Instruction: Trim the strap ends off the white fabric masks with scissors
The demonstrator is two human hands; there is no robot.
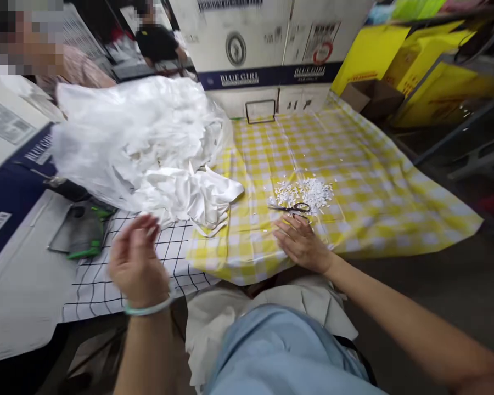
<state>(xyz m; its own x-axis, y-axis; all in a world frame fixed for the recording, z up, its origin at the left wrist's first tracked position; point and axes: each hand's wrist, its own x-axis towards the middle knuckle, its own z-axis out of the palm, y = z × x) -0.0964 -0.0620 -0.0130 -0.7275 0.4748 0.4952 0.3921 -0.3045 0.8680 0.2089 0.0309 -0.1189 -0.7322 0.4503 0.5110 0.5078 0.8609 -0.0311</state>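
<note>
My left hand [138, 262], a pale bracelet at its wrist, is raised over the black-and-white grid cloth. Its fingers are bent and blurred, and I cannot tell if anything is in them. Just beyond it lies a crumpled white satin-like fabric piece [191, 195], beside a big clear plastic bag [144, 126] full of white fabric. My right hand [301, 242] rests on the yellow checked tablecloth [255, 252], fingers stretched forward. Its fingertips are at the handles of small dark scissors [293, 208]; whether they touch is unclear. Behind the scissors is a pile of small white scraps [315, 192].
White cartons [257, 38] with blue bands wall off the table's back, a small black wire frame [260, 111] before them. Yellow bags [368, 57] stand at right. A grey-green item [85, 230] lies at left. Two people [156, 41] are in the background at upper left.
</note>
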